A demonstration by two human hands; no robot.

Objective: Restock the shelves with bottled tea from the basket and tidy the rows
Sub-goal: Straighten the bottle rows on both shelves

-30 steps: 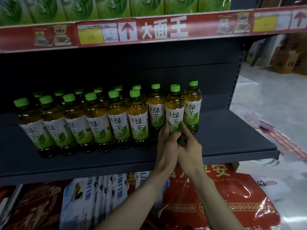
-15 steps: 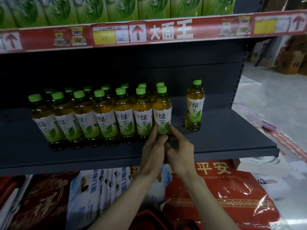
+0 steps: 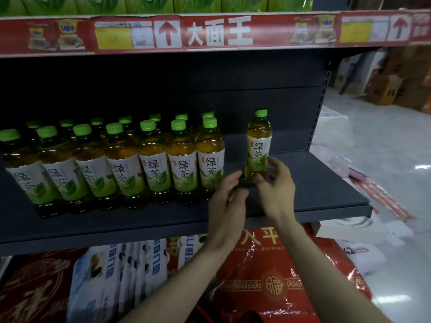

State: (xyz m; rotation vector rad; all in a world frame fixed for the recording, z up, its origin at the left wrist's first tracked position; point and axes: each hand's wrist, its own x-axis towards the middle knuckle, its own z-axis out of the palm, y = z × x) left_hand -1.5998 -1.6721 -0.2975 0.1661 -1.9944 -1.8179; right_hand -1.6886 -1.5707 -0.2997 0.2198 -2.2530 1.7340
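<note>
Green-capped bottles of green tea stand in a front row [image 3: 182, 169] on the dark shelf [image 3: 314, 183], with more rows behind. The row's rightmost bottle [image 3: 210, 159] ends it. One lone bottle [image 3: 259, 141] stands upright to the right, a gap away. My right hand [image 3: 276, 192] curls round the lone bottle's lower part, thumb in front of its base and fingers on its right. My left hand [image 3: 227, 199] reaches into the gap, its fingers relaxed and holding nothing, tips just left of that bottle's base.
The shelf's right end is bare up to its edge [image 3: 366, 206]. A red price strip [image 3: 217, 31] fronts the shelf above, which holds green boxes. Red bags [image 3: 275, 287] and blue-white packs [image 3: 130, 271] fill the space below. Cartons [image 3: 384, 89] stand on the floor far right.
Both hands slid a bottle left against the row, let it go, and have moved right to the lone bottle. My right hand now curls round it.
</note>
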